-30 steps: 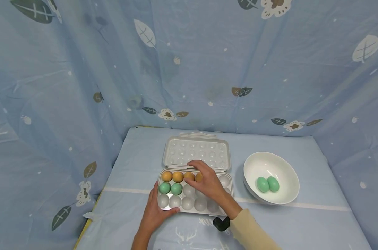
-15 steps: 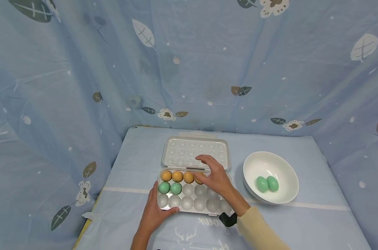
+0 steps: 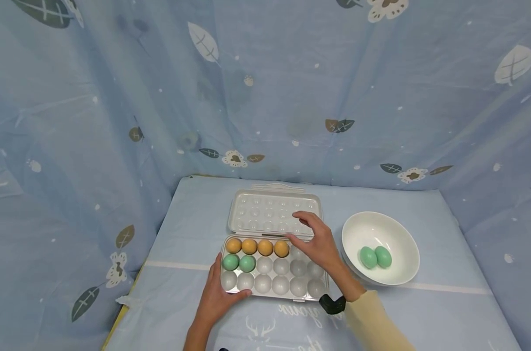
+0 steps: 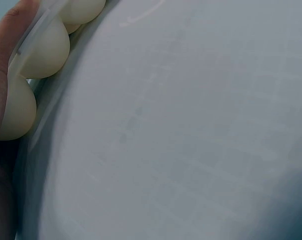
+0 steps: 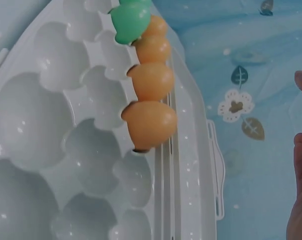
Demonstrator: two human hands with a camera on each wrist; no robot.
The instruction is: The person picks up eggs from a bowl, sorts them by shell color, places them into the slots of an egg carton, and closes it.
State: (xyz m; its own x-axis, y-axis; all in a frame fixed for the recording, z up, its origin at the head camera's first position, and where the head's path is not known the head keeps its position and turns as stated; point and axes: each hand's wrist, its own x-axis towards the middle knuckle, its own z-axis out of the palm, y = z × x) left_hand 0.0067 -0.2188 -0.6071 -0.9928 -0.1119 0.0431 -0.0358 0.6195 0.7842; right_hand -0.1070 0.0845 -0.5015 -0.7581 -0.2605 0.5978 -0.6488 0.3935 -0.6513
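Here's the pale carton [image 3: 263,283], four orange eggs [image 3: 265,247] lining its back row from the left, two green eggs [image 3: 231,262] right in front! Over in the white bowl [image 3: 375,225], another green pair [image 3: 368,257] sits together. Smooth, rounded, softly shiny shells. Dimpled lid [image 3: 265,209] laid back, plastic-looking; the bowl round and glossy. Left hand [image 3: 217,295] grips the near-left corner; right hand [image 3: 320,246] hovers over the carton's back-right side, thumb and fingers parted.

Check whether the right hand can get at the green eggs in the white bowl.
Likely yes: the right hand holds nothing, the white bowl stands uncovered to its right, and nothing covers the green eggs.
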